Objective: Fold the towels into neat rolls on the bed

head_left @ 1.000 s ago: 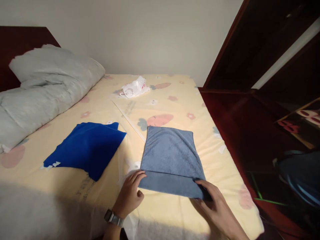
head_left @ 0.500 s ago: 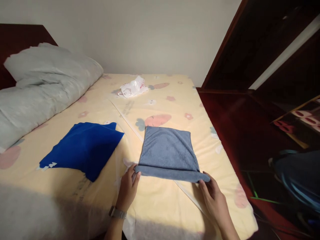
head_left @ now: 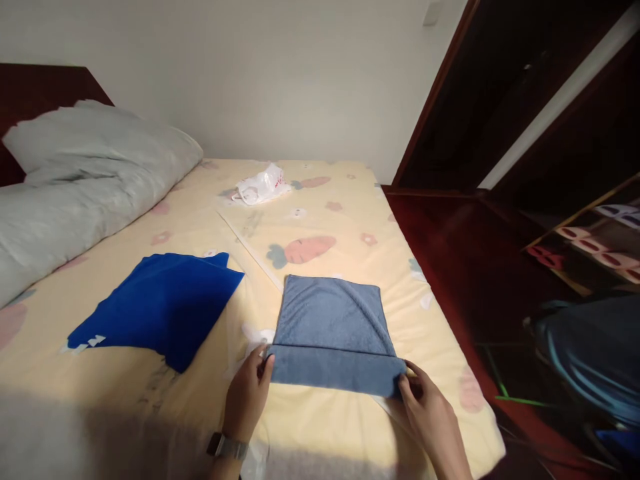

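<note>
A grey-blue towel [head_left: 333,313] lies on the bed [head_left: 345,220], its near part folded over into a wide flat band. At the left end of that band, my left hand [head_left: 249,393] pinches the folded edge between thumb and fingers; a watch is on this wrist. My right hand [head_left: 430,407] grips the band's right end the same way. To the left, a bright blue cloth [head_left: 165,303] with white tags at one corner lies loosely spread, touched by neither hand.
A crumpled white plastic bag [head_left: 263,185] sits toward the back of the bed. Along the left lies a grey quilt [head_left: 100,160] beside a dark headboard [head_left: 50,90]. Right of the bed are a shoe rack [head_left: 595,247] and a dark bag-like object [head_left: 595,360].
The narrow rolled near edge of the towel now lies as a wider, flatter fold. Both hands keep hold of its ends. The view has shifted slightly.
</note>
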Tool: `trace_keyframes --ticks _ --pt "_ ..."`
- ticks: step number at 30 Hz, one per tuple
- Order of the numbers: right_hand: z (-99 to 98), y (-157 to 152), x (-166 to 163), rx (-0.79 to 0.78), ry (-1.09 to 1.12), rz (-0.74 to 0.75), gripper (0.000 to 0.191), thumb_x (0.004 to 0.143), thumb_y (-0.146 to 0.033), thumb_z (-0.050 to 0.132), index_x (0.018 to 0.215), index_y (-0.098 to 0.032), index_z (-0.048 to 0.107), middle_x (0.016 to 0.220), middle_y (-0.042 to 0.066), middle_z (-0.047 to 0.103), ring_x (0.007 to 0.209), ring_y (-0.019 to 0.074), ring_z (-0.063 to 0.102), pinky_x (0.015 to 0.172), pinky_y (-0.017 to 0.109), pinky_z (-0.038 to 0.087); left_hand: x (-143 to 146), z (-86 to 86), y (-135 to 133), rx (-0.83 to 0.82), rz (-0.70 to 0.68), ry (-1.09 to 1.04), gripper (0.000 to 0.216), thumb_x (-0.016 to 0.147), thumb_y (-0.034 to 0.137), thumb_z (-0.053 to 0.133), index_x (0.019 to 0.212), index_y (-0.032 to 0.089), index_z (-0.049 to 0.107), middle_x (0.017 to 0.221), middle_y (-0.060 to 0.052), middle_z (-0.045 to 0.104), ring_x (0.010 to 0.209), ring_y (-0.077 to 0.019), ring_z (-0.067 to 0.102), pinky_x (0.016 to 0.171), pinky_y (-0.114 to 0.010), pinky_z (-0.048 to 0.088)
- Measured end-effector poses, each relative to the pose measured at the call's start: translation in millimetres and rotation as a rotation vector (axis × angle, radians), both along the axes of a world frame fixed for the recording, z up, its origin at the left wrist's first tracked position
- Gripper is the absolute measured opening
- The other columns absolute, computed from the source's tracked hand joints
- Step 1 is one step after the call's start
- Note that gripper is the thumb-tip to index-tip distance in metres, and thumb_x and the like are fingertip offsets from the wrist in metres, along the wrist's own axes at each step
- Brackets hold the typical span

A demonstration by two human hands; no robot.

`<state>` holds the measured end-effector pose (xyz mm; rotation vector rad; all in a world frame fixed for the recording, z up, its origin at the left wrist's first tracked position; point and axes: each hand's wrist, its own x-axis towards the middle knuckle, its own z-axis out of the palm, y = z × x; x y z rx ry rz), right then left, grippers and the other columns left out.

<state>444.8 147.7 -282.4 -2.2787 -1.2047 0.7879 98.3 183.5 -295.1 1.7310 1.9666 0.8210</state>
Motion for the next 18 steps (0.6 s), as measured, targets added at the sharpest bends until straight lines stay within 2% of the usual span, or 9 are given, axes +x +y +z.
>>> trace_keyframes --ticks 2,5,10,14,18 --pt "0.5 1 0 0.017 0.035 -0.029 0.058 0.087 -0.062 0.04 0.129 -0.025 0.056 0.113 0.009 0.072 0.104 0.0313 0.066 0.082 0.038 0.049 -1 0.2 -1 0.008 0.024 -0.036 0.036 0.094 0.049 0.049 0.115 0.024 0.063 0.102 -0.005 0.076 0.089 -0.0225 0.072 0.075 -0.03 0.055" --pt "-0.2 5 1 -0.041 0.069 -0.088 0.065 0.085 -0.071 0.036 0.125 -0.026 0.06 0.11 0.01 0.073 0.103 0.034 0.066 0.083 0.041 0.048 0 3.0 0 -0.023 0.039 -0.095 0.034 0.094 0.05 0.047 0.106 0.024 0.065 0.093 -0.005 0.075 0.082 -0.0213 0.071 0.07 -0.027 0.052" --pt "-4.6 15 0 -0.075 0.09 -0.11 0.069 0.08 -0.077 0.039 0.117 -0.025 0.064 0.107 0.012 0.073 0.103 0.0359 0.065 0.083 0.042 0.047 8 8.7 6 -0.127 0.019 -0.092 0.042 0.094 0.055 0.042 0.077 0.022 0.062 0.062 0.0 0.062 0.059 -0.0172 0.06 0.058 -0.025 0.041" --pt "-12.1 18 -3 0.035 0.138 -0.163 0.063 0.076 -0.076 0.048 0.115 -0.028 0.058 0.086 0.004 0.073 0.081 0.0289 0.068 0.07 0.036 0.048 8 6.4 9 -0.167 0.059 -0.11 0.042 0.093 0.054 0.043 0.071 0.022 0.057 0.061 0.001 0.06 0.059 -0.0161 0.059 0.056 -0.024 0.037" --pt "-18.7 14 -2 0.151 0.13 -0.165 0.046 0.076 -0.068 0.053 0.096 -0.027 0.057 0.067 -0.002 0.067 0.058 0.0207 0.061 0.056 0.03 0.042 2 5.2 7 -0.241 0.064 -0.084 0.034 0.091 0.048 0.048 0.071 0.022 0.059 0.063 0.001 0.064 0.062 -0.0162 0.063 0.057 -0.023 0.038"
